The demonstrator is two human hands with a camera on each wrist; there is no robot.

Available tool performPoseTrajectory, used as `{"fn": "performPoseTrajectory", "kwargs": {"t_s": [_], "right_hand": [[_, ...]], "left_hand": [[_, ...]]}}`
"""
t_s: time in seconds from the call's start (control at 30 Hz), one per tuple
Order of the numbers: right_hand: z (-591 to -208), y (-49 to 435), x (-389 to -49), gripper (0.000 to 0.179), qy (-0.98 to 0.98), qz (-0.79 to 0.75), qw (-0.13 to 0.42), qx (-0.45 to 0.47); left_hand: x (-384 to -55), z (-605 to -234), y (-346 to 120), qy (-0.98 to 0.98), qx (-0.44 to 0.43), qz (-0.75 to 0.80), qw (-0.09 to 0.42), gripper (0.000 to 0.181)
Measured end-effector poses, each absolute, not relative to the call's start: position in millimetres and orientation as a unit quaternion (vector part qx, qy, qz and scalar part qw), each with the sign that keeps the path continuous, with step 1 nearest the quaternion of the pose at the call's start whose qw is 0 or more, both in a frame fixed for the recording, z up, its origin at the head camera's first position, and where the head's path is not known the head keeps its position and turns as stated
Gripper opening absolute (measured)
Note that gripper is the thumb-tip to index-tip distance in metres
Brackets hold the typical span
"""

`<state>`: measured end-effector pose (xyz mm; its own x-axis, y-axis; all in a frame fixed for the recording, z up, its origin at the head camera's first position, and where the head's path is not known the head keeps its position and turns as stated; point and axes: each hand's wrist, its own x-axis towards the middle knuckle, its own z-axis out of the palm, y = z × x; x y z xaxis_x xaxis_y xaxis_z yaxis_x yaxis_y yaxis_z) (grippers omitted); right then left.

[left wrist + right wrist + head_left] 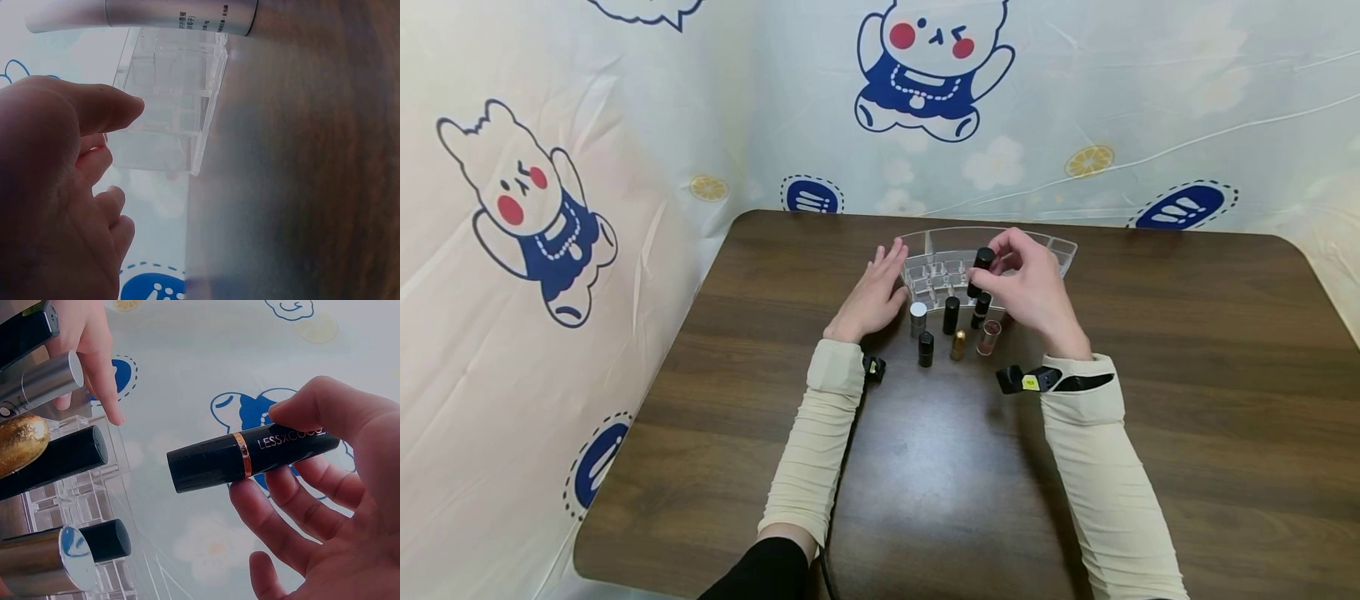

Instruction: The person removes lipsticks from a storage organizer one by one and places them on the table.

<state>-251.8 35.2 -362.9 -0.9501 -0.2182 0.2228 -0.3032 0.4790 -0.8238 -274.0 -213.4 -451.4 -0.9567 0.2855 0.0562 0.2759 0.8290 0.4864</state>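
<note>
My right hand pinches a black lipstick with a rose-gold band between thumb and fingers, up over the clear acrylic organizer. In the right wrist view the lipstick lies nearly level, pale lettering along its side. My left hand is at the organizer's left end, fingers extended, its thumb by the front corner. Standing before the organizer are a silver tube, several black tubes, a gold tube and a tube with a reddish-brown body.
Beneath everything is a dark wood-grain table with rounded corners. A patterned curtain hangs right behind its back edge and along the left. A black cable runs along the left forearm.
</note>
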Motion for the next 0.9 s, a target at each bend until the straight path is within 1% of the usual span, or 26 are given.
{"fn": "performPoseTrajectory", "kwargs": {"t_s": [0.23, 0.5, 0.9], "right_hand": [[-362, 40, -250, 0.024, -0.862, 0.481, 0.041, 0.156], [-359, 45, -247, 0.022, -0.863, 0.481, 0.042, 0.147], [-358, 54, -245, 0.02, -0.864, 0.483, 0.057, 0.132]], "left_hand": [[-273, -452, -214, 0.955, 0.146, 0.258, 0.009, 0.065], [-274, -451, -213, 0.955, 0.149, 0.257, 0.012, 0.064], [-274, -450, -212, 0.956, 0.145, 0.255, 0.016, 0.065]]}}
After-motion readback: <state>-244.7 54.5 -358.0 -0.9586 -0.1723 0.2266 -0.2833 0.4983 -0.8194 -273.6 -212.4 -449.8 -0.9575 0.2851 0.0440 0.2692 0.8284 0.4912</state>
